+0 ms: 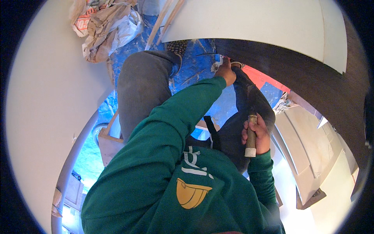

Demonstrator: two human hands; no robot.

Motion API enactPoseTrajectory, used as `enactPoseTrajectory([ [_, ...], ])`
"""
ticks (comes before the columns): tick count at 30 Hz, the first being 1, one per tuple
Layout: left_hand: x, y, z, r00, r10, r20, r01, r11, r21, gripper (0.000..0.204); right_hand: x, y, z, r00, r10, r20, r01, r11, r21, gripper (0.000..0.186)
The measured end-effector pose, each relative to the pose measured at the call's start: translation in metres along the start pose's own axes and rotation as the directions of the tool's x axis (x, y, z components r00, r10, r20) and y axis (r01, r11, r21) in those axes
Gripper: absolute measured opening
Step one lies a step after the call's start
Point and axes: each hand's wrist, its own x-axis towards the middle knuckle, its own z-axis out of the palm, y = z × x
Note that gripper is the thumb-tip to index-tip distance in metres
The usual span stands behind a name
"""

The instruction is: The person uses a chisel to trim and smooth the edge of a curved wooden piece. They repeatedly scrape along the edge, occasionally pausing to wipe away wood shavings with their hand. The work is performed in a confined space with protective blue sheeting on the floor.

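My left hand [226, 73] reaches far forward, close to the dark lower edge of a large pale panel [253, 23]. One finger of it points forward; the other fingers are mostly hidden. A small blue and white item [217, 61] lies just beyond the fingertips, too small to name, and I cannot tell whether the hand holds it. My right hand [261, 134] is wrapped round a tool with a round brownish handle [250, 141], above my right thigh. Its butt end is pale and points toward me. The tool's far end blends into my dark trousers.
Blue sheeting [191, 72] covers the floor. Crumpled paper and plastic bags [111, 29] lie at the far left, near wooden strips [163, 21]. A pale panel [46, 97] stands on the left. Boards [311, 144] lean on the right, and a red strip [265, 78] lies ahead.
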Motion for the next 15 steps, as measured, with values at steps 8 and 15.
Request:
enactPoseTrajectory([
  [8,-0.023,0.021,-0.004,0.984,0.144,-0.107,-0.147,0.989,-0.019,0.069,-0.029,0.014,-0.009,0.998,-0.056,-0.005,0.056,0.997,0.050,0.048],
  [15,-0.085,0.082,-0.043,0.709,-0.281,0.647,0.680,0.515,-0.521,0.063,-0.032,0.041,-0.032,0.975,-0.140,0.171,0.061,0.914,0.402,0.035],
])
